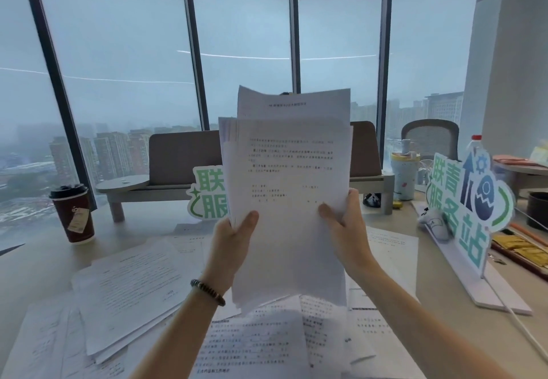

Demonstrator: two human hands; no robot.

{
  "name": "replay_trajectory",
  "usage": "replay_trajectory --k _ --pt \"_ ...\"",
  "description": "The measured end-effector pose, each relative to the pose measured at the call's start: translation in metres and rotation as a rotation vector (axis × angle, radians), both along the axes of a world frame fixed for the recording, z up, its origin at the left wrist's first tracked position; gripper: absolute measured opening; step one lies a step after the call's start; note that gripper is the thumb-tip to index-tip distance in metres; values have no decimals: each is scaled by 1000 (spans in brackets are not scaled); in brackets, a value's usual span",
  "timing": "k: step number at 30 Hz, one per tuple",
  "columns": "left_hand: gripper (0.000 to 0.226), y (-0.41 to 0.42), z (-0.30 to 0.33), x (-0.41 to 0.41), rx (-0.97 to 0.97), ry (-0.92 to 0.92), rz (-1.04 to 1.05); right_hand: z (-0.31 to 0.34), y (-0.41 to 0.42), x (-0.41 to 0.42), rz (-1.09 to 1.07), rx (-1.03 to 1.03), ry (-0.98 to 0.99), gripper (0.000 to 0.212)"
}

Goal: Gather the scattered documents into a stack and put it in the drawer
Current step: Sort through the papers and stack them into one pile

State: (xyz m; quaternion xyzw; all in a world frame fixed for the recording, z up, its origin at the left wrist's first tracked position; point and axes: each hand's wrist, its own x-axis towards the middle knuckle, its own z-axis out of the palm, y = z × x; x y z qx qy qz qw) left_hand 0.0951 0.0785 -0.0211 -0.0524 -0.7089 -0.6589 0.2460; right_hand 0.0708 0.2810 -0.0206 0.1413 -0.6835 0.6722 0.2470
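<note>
Head view is showing both hands lifting a sheaf of printed documents (289, 188) upright above the desk (35, 263), the left hand (234, 242) pinching the lower left edge with its thumb across the front and the right hand (345, 224) gripping the lower right edge likewise. The sheets are looking light, thin and floppy, with uneven top edges fanning out, so they are likely needing support along both sides and a tap on the desk to square them. More loose pages (130, 289) are lying scattered below and beside the forearms, still ungathered. No drawer is showing. The printed text is too blurred to read. A green cut-out sign (471, 200) on the right is reading 联青服务站; a second partly hidden sign (207, 193) is showing 联 and 服. A lidded paper coffee cup (72, 212) is standing at left, its tag unreadable.
</note>
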Motion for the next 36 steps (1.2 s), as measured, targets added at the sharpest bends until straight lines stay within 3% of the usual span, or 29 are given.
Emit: replay_trajectory --k 5,12,16,20,25,32,36 --pt "20 -5 -2 4 64 2 -77 0 0 6 -9 58 69 23" --pt "24 -8 -21 10 162 -125 -177 13 5 -4 -2 172 102 64" --pt "28 -9 -25 9 164 -145 -179 41 8 -7 -23 219 216 87" --pt "24 -11 -26 10 159 -145 -198 77 11 -11 -62 387 396 95" --pt "27 -14 -26 11 176 -143 -230 107 14 -8 -151 628 430 80" --pt "38 -15 -26 11 204 -143 -275 106 16 -15 -248 726 394 45" --pt "30 -15 -28 11 213 -145 -270 101 17 -20 -251 762 447 41"
